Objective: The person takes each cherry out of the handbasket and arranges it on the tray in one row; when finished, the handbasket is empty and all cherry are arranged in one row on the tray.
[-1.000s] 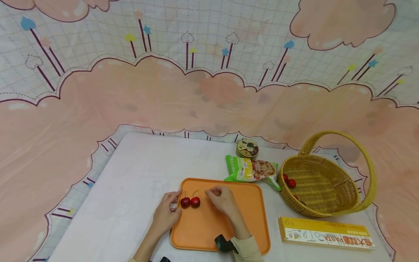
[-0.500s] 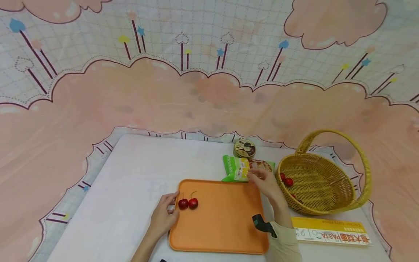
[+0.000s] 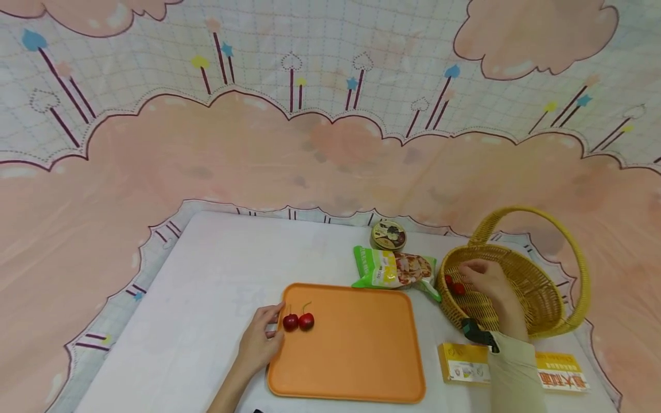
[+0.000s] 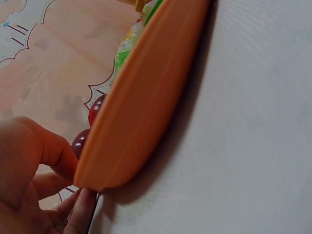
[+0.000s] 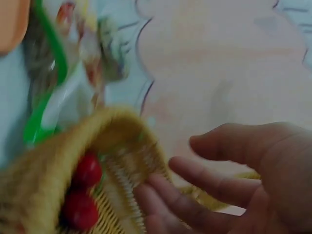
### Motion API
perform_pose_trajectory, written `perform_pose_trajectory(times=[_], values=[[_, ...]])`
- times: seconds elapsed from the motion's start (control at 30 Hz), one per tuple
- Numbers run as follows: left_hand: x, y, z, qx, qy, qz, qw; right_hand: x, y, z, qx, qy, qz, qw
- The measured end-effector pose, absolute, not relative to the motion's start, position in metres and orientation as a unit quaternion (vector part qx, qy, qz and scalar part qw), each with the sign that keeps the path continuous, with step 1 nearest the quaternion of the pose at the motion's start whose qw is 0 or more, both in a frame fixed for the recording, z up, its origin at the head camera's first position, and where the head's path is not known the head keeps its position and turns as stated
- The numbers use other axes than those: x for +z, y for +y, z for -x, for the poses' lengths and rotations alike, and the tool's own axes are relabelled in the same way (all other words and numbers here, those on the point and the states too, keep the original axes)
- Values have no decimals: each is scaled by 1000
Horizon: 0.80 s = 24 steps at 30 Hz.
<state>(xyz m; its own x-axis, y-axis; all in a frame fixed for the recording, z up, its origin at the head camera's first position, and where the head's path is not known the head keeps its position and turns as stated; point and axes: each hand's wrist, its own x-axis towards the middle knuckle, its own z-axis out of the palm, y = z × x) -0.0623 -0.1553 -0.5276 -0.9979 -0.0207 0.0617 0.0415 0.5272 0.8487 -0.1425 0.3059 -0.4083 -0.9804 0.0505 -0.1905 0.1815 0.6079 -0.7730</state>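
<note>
This looks like a staged tabletop set rather than a lived-in room. A printed backdrop (image 3: pixel 330 143) of pink clouds, stars and hearts hangs behind and wraps around a white table (image 3: pixel 217 269). Groceries are laid out on it as props: a snack bag (image 3: pixel 395 269), a small tin (image 3: pixel 389 235), a pasta box (image 3: pixel 560 376), a wicker basket (image 3: pixel 542 298) and an orange tray (image 3: pixel 356 350).
</note>
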Motion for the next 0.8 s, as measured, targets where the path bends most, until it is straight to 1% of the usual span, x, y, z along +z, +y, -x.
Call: perform_pose_trajectory(times=[0.3,0.43,0.6,0.8], values=[[-527,-154,62,-487,-873,10,34,-416,339,163,-397,892,-62,206],[-527,-153,63,-489,-872,12,28,-422,347,169,-395,884,-56,245],[-528,-151,62,-487,-873,14,25,-432,350,171,-410,872,-63,259],[-528,-151,61,-482,-875,15,26,-431,348,170,-397,883,-72,241]])
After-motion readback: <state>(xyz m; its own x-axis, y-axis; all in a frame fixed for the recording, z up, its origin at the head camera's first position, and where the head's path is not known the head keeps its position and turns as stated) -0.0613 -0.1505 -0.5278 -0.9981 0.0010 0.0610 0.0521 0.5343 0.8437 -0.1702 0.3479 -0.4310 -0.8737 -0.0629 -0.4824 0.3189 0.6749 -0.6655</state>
